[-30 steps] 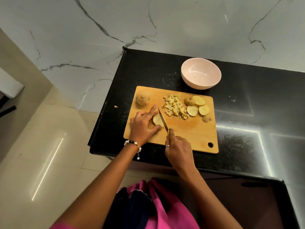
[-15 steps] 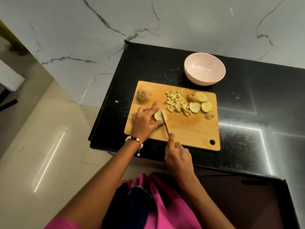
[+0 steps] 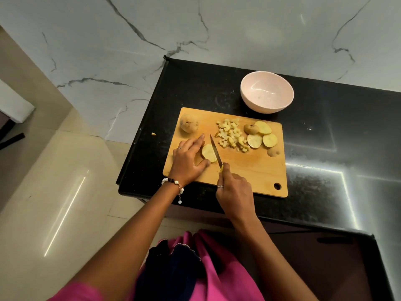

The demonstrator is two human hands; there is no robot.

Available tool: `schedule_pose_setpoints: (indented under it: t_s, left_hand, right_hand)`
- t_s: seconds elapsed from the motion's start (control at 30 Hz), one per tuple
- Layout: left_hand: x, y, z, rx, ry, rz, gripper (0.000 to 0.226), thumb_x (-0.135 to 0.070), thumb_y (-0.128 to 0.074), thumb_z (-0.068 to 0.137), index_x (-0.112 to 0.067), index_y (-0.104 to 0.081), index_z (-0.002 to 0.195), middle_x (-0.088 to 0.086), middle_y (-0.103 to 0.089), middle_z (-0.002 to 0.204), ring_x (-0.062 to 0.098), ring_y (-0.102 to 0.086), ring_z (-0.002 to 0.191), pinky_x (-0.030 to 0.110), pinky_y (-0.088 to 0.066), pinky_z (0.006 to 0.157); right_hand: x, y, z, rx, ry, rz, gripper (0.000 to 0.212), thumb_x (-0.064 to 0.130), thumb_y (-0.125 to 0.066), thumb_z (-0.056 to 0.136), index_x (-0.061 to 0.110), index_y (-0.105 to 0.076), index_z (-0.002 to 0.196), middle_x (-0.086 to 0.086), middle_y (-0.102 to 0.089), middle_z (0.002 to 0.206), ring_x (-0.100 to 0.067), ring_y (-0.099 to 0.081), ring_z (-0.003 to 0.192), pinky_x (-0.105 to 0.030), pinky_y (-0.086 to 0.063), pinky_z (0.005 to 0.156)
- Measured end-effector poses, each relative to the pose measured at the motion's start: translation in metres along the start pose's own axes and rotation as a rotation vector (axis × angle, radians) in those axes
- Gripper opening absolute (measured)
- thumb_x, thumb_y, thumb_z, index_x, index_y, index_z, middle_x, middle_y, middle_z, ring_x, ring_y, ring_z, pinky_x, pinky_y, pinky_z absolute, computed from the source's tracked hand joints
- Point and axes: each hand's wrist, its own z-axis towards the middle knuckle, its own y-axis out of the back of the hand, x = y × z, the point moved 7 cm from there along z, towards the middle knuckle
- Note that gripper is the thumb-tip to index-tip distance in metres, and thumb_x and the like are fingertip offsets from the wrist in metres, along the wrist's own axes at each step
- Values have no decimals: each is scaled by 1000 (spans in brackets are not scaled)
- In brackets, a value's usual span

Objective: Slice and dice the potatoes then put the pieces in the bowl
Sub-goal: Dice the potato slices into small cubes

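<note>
On the wooden cutting board (image 3: 249, 170) my left hand (image 3: 188, 161) holds a cut potato piece (image 3: 208, 152) between fingers and thumb. My right hand (image 3: 234, 192) grips a knife (image 3: 216, 152), its blade standing against the right side of that piece. A whole potato (image 3: 189, 126) lies at the board's far left corner. A pile of diced potato (image 3: 231, 135) sits in the middle, with several potato slices (image 3: 261, 135) and an end piece (image 3: 273, 151) to its right. The pale pink bowl (image 3: 267, 97) stands beyond the board and holds nothing.
The board lies on a black counter (image 3: 325, 148) against a white marble wall. A small potato scrap (image 3: 153, 133) rests on the counter left of the board. The counter's left edge drops to a tiled floor.
The camera view shifted slightly. The knife blade has moved to the right edge of the potato piece, while my left hand keeps holding that piece.
</note>
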Motion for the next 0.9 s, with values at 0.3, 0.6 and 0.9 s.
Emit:
schedule_pose_setpoints:
  t_s: [0.3,0.6,0.9]
  left_hand:
    - [0,2,1,-28,8,-35,78,-48,-57,69,-16,-45,139,-9,-67,110,21,-54,104,47,-48,85]
    - [-1,3,0,-70,-10,-25,77,-49,-59,71,-11,-48,136,-6,-69,106,23,-54,101,43,-48,82]
    - [0,8,-2,-64,14,-117,91,-19,-80,70,-9,-30,145,-5,-69,110,10,-47,102,10,-30,88]
  right_hand:
    - [12,-15,9,127,14,-115,47,2,-60,82,-11,-51,126,-20,-61,62,-35,-54,46,-30,-24,46]
    - [8,-18,-35,116,20,-253,62,-5,-80,51,-11,-63,110,-11,-54,51,-23,-43,27,-22,-18,35]
    - [4,-4,-28,70,11,-73,45,5,-60,83,-8,-53,125,-16,-58,60,-35,-52,44,-30,-25,42]
